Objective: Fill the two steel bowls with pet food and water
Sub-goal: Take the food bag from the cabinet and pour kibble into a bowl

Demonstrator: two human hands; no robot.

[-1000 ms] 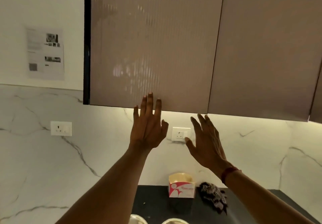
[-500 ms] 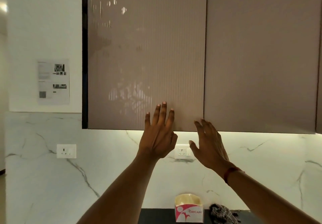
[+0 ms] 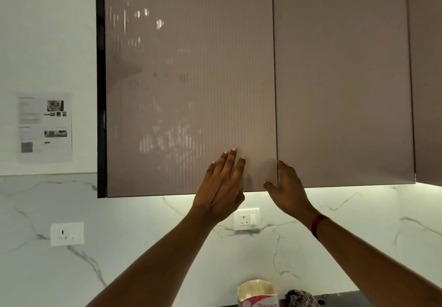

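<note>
steel bowls: outside this view, so we cannot tell where they stand. nearest the task we see the left hand (image 3: 222, 187), raised, its fingers (image 3: 233, 161) straight and slightly spread, laid flat on the ribbed left cupboard door (image 3: 191, 79) near its lower right corner; it holds nothing. just beside it the right hand (image 3: 290, 188) sits at the seam between that door and the plain right cupboard door (image 3: 344, 79). its thumb (image 3: 269, 184) rests on the front of the left door, while its fingertips are hidden at the seam; we cannot tell whether they grip the edge. a red band (image 3: 317, 225) circles the right wrist. both doors look closed. below them we note a marbled wall (image 3: 143, 247) with one socket (image 3: 246, 219) under the hands and a second socket (image 3: 67, 233) well to the left. a printed sheet (image 3: 44, 127) hangs left of the cupboard. at the bottom edge, a red-and-white carton (image 3: 258, 294) and a dark cloth (image 3: 301, 298) lie on a black counter (image 3: 339, 299).
</note>
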